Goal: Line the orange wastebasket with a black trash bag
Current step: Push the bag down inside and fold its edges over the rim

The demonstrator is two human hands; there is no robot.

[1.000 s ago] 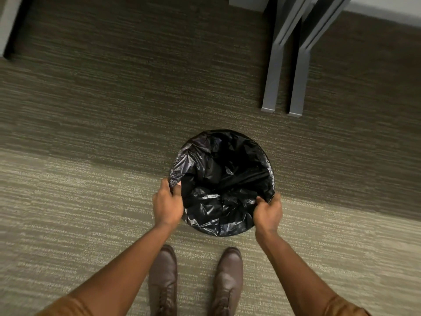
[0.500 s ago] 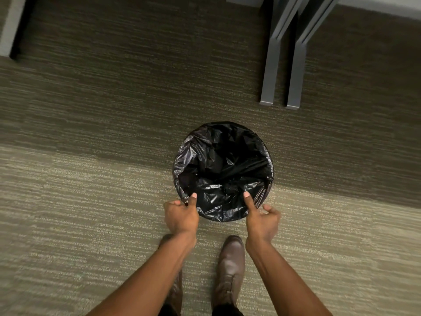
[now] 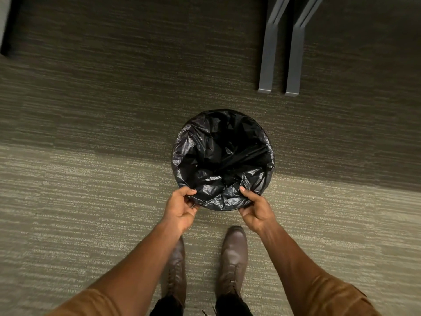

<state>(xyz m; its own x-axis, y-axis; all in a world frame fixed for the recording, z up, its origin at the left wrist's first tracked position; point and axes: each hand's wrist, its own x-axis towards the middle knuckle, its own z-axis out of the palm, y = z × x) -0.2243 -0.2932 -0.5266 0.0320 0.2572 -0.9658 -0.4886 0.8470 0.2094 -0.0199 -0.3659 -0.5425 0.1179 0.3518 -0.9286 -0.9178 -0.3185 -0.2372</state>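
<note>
A black trash bag (image 3: 218,156) fills the round wastebasket on the carpet and folds over its whole rim, so the basket's orange wall is hidden. My left hand (image 3: 181,207) pinches the bag's folded edge at the near left of the rim. At the near right, my right hand (image 3: 255,207) grips the same edge, thumb on top of the plastic. The bag is wrinkled and sags into the basket, with a taut fold across its right side.
Two grey metal furniture legs (image 3: 280,65) stand on the carpet just beyond the basket, to the right. A dark furniture base (image 3: 9,30) shows at the top left. My brown shoes (image 3: 234,258) are directly below the basket.
Both hands slid from the basket's sides round to its near edge, then gripped the bag's folded rim there. The bag's overhang now sits smoother around the rim.
</note>
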